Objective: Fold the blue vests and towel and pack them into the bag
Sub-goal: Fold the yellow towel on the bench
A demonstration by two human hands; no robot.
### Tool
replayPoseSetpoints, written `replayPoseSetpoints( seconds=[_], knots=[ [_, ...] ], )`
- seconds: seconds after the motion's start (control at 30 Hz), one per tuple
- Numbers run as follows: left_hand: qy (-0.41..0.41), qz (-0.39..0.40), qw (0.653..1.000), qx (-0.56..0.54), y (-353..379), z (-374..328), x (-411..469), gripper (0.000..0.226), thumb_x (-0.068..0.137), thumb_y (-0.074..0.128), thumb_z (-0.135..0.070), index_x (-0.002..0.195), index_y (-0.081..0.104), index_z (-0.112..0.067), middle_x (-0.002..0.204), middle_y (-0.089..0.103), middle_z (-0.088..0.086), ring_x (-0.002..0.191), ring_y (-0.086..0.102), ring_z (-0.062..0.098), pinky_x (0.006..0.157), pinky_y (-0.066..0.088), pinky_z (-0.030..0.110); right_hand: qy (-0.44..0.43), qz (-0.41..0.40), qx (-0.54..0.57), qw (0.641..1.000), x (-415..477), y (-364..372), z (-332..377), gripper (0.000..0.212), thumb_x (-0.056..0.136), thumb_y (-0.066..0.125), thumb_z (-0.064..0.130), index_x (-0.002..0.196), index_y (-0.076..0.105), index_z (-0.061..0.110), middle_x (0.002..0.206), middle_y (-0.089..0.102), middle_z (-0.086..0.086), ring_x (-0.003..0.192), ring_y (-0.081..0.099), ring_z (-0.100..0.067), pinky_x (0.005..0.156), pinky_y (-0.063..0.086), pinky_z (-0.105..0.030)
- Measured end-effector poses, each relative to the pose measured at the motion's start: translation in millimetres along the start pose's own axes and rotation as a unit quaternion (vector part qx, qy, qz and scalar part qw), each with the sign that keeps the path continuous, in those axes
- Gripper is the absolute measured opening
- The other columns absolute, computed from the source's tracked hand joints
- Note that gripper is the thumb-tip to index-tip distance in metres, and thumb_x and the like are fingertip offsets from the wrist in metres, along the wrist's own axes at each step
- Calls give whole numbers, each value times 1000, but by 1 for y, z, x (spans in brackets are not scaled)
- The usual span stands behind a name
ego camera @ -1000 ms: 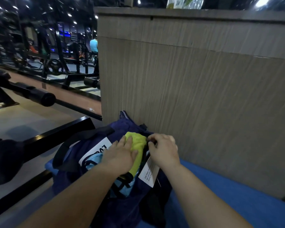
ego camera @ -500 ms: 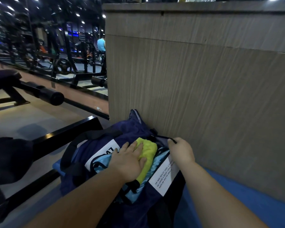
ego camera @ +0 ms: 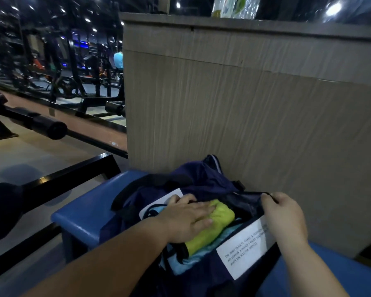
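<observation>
While the person leans over the blue bench (ego camera: 88, 213), the navy bag (ego camera: 204, 176) lies on its padded top with the mouth open and the far side against a wood-grain panel (ego camera: 244, 108). The left hand (ego camera: 186, 221) lies palm down on the yellow-green towel (ego camera: 221, 217), with the fingers straight and close together. It presses on the cloth and grips nothing. The folded towel sits inside the opening of the bag, on top of some light blue vest fabric (ego camera: 191, 262), which shows along its near edge.

The right hand (ego camera: 285, 213) has its fingers curled, and together with the thumb they pinch the dark upper edge of the opening at its far right end.

A white label (ego camera: 244, 247) is on the near side of the bag, just beside the right wrist. It carries three lines of small black capital letters, too blurred for me to read with certainty. A second white patch (ego camera: 177, 192) with dark print shows at the left fingertips and is mostly covered. On top of the panel stands a package (ego camera: 231, 6) with a green leaf design, and I cannot read its writing.
</observation>
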State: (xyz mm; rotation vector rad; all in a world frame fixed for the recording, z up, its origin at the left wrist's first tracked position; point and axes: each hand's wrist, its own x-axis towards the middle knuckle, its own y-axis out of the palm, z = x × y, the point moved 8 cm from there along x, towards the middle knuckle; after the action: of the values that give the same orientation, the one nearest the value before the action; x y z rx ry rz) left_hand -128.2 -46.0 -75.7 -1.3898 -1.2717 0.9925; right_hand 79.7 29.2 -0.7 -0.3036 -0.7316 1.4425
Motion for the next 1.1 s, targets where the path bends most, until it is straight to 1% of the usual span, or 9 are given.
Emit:
replayPoseSetpoints(
  seconds=[0.2,0.27,0.33,0.4,0.53,0.7,0.83,0.97,1.1],
  knots=[
    [10,-160,985,-57,-13,-19,-7,78,86,-1,-76,137,48,-44,137,46,-25,123,28,7,103,16,32,17,79,-10,997,-5,-18,-19,38,93,55,42,67,58,14,66,60,1,68,55,-19,67,40,-36],
    [-54,-265,958,-97,-26,-4,-28,70,87,7,-72,113,62,-37,114,57,-19,112,38,8,98,26,35,-7,89,-15,996,-3,-17,-11,39,93,52,54,81,64,19,82,66,2,84,59,-19,76,42,-36],
    [-166,-336,925,-59,-37,20,-56,47,91,24,-60,99,59,-29,101,56,-11,104,47,15,87,34,36,-39,111,-29,993,4,-11,4,33,96,50,51,96,65,22,98,64,2,98,56,-18,83,39,-32],
    [-281,-284,916,-28,-30,49,-81,34,94,39,-55,102,51,-24,108,53,-4,107,48,21,86,38,37,-66,152,-37,985,14,5,16,36,96,54,46,116,66,19,115,65,0,112,57,-17,89,39,-29],
    [-397,-163,899,-85,-3,87,-122,57,87,46,-69,111,40,-18,120,47,5,111,50,25,90,45,38,-65,269,-122,953,23,49,15,58,94,56,49,144,47,19,145,51,-3,131,48,-22,98,36,-24],
    [-413,-51,892,-173,18,97,-130,64,91,50,-60,132,38,-14,132,55,7,114,56,24,92,45,33,-56,271,-156,948,30,71,2,43,101,48,41,134,55,14,134,60,-9,122,54,-27,90,40,-28],
    [-372,-73,914,-141,3,93,-116,17,100,43,-33,100,46,-16,103,60,2,91,55,17,73,40,27,-43,215,-135,966,37,61,-5,34,103,46,31,124,62,10,124,65,-15,114,58,-30,83,40,-29],
    [-358,-104,916,-148,-9,85,-102,23,103,42,-29,114,52,-13,113,63,7,100,58,23,79,45,29,-43,168,-104,979,32,47,-3,36,103,45,35,125,61,10,124,64,-15,115,57,-31,83,39,-29],
    [-347,-133,916,-149,-15,89,-96,23,102,42,-30,114,55,-14,112,63,8,99,58,24,80,46,32,-35,192,-55,979,25,41,-9,49,83,67,56,114,64,19,107,67,-1,101,62,-21,73,41,-25]
  ],
)
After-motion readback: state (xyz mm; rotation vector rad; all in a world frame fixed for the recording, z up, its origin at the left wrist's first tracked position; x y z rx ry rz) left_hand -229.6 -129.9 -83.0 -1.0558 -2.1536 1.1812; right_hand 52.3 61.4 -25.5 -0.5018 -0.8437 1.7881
